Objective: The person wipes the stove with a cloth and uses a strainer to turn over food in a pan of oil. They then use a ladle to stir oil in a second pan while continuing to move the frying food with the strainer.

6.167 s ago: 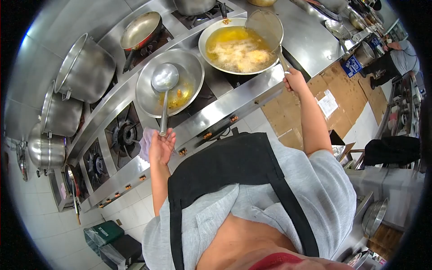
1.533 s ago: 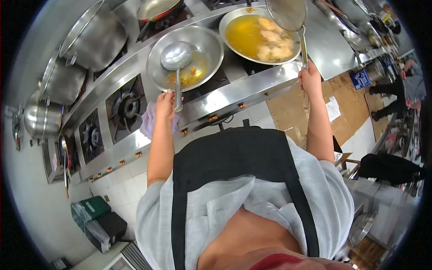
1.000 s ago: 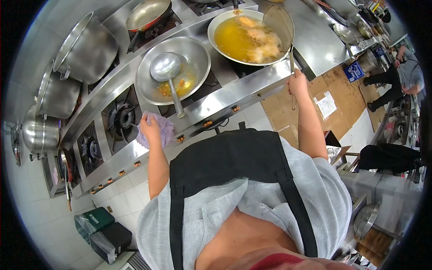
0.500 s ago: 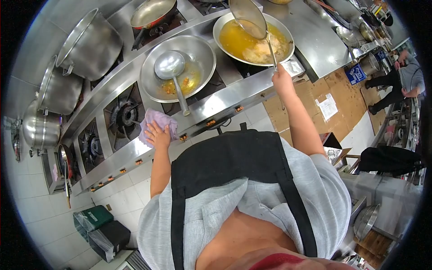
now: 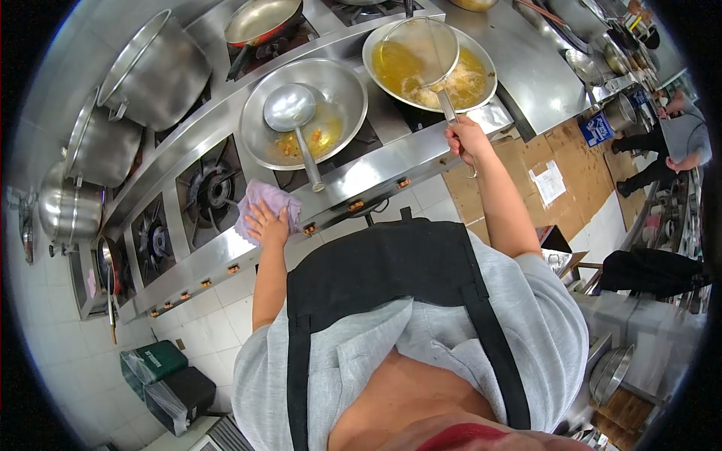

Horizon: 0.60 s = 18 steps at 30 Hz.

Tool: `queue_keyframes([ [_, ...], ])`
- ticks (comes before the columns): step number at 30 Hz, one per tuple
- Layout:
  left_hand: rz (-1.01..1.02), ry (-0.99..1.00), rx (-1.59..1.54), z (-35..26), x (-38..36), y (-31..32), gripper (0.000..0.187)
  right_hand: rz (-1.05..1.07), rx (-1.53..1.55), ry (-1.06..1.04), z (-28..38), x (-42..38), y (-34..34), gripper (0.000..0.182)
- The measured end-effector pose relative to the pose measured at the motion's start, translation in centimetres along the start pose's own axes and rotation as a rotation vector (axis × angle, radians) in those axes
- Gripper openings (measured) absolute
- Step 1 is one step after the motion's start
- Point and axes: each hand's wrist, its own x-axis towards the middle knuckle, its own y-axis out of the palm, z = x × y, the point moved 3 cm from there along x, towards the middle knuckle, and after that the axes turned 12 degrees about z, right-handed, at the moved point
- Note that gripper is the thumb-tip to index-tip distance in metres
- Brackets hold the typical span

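My right hand (image 5: 468, 138) is wrapped round the handle of a wire-mesh strainer (image 5: 423, 51). The strainer's round head hangs over a wide pan (image 5: 492, 64) of yellow oil, where pale, frothy food (image 5: 460, 81) sits at the right side. My left hand (image 5: 268, 224) lies with fingers spread on a folded purple cloth (image 5: 252, 201) at the stove's front edge. Between the hands stands a steel wok (image 5: 252, 124) with a little oil and orange bits, and a large ladle (image 5: 290, 109) rests in it, its handle over the near rim.
Bare burners (image 5: 209, 192) lie left of the cloth, with large steel pots (image 5: 154, 75) behind. A red frying pan (image 5: 259, 22) stands at the back. Flattened cardboard (image 5: 496, 188) covers the floor at right, where another person (image 5: 662, 139) stands farther off.
The strainer's head has swung down and to the right over the oil, and my right hand has turned on its handle. My left hand stays on the cloth; the view has shifted slightly.
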Motion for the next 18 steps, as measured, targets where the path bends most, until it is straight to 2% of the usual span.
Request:
queue_keyframes([
  [4,0.01,-0.018,-0.003,-0.3,-0.1,-0.2,0.082,0.116,0.073,0.013,0.4,-1.6,-0.4,0.006],
  [18,-0.019,-0.019,-0.02,0.0,0.2,0.0,0.082,0.167,-0.007,0.104,4.0,-9.0,-1.8,0.005],
])
